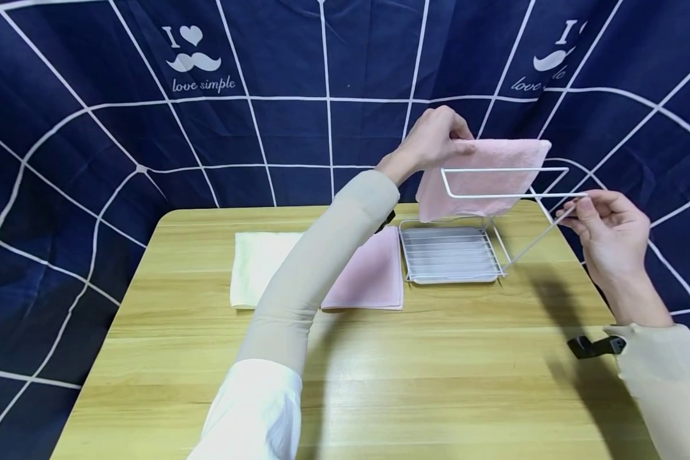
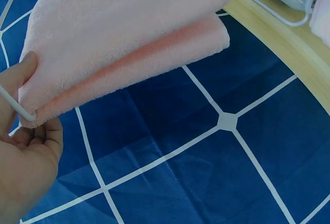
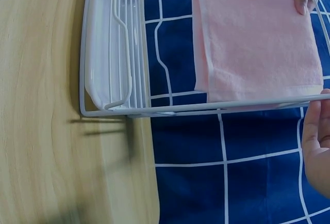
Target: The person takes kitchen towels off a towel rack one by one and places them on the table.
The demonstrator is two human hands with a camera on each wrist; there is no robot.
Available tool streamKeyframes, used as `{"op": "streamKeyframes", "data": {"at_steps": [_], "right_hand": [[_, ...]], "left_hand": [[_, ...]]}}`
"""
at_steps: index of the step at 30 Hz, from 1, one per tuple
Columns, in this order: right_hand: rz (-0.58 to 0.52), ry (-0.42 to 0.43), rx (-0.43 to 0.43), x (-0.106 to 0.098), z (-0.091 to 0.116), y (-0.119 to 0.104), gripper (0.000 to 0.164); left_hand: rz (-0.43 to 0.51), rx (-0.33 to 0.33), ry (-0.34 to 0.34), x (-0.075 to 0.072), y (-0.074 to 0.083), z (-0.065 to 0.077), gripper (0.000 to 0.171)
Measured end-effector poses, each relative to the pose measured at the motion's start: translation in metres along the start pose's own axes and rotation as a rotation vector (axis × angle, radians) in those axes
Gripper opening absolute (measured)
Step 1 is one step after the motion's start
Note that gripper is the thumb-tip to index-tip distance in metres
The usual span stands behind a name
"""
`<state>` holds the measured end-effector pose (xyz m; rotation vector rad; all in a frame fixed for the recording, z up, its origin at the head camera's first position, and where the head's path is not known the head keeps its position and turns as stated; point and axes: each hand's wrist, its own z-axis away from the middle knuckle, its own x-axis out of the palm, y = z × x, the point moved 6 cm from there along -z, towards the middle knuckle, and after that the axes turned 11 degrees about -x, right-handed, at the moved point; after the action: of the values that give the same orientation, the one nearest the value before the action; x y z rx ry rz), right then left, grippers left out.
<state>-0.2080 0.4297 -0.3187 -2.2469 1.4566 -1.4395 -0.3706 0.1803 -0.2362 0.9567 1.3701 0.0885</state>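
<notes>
My left hand (image 1: 434, 137) pinches the upper left corner of a folded, fluffy pink towel (image 1: 489, 183) behind the top bars of a white wire rack (image 1: 512, 195). In the left wrist view the towel (image 2: 129, 33) hangs in two layers, and the tip of a white bar overlaps its corner beside the thumb. My right hand (image 1: 615, 236) holds the rack's upper right corner between thumb and fingers. From the right wrist view, the towel (image 3: 258, 43) hangs down past the rack's upright (image 3: 227, 104). A white slatted tray (image 1: 451, 255) forms the rack's base.
Left of the rack a second folded pink cloth (image 1: 374, 275) lies on the wooden table (image 1: 437, 370), partly covered by my left arm. Beyond it lies a folded pale cream-green cloth (image 1: 261, 262). A navy curtain with white grid lines (image 1: 293, 134) surrounds the table's back and sides.
</notes>
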Motion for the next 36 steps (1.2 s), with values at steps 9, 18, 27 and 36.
{"op": "streamKeyframes", "data": {"at_steps": [9, 18, 27, 36], "right_hand": [[-0.018, 0.011, 0.001, 0.0, 0.0, 0.002, 0.016], [-0.006, 0.006, -0.006, 0.0, -0.002, 0.004, 0.015], [-0.015, 0.014, 0.007, -0.002, -0.003, 0.005, 0.015], [-0.008, 0.021, 0.0, -0.001, -0.003, 0.004, 0.015]], "left_hand": [[0.012, -0.007, 0.026, -0.002, -0.001, 0.003, 0.019], [0.086, 0.01, 0.083, -0.019, 0.0, 0.004, 0.017], [0.125, 0.017, 0.099, -0.032, -0.005, 0.011, 0.017], [0.194, 0.017, 0.118, -0.048, -0.003, 0.019, 0.016]]}}
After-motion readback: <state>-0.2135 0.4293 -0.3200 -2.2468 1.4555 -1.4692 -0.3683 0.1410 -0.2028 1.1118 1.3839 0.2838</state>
